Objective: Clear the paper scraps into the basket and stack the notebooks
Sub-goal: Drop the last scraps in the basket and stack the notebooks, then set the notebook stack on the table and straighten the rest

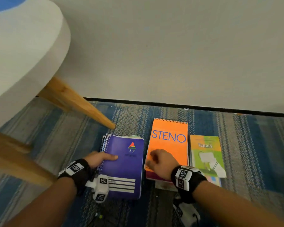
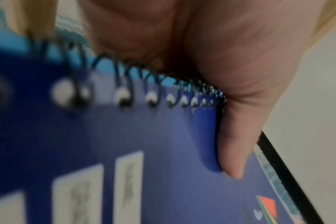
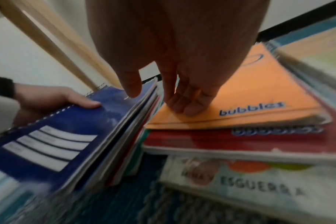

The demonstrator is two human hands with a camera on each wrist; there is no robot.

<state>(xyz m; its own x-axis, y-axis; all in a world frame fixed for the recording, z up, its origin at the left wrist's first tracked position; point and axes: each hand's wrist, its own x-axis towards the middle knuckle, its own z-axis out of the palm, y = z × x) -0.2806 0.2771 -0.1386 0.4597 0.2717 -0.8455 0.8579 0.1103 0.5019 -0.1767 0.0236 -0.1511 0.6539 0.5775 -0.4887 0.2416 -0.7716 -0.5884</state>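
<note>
On the striped carpet by the wall, my left hand has its grip clamped on the blue notebook's spiral edge, thumb on the cover. My right hand rests relaxed fingers on the orange notebook topping a stack just beside it.

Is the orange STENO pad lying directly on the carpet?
No: in the right wrist view the orange STENO pad lies on a red notebook, which sits on another book.

JF notebook sits left of STENO pad, Tennis book right of that, chair leg behind-left, wall at back.
</note>
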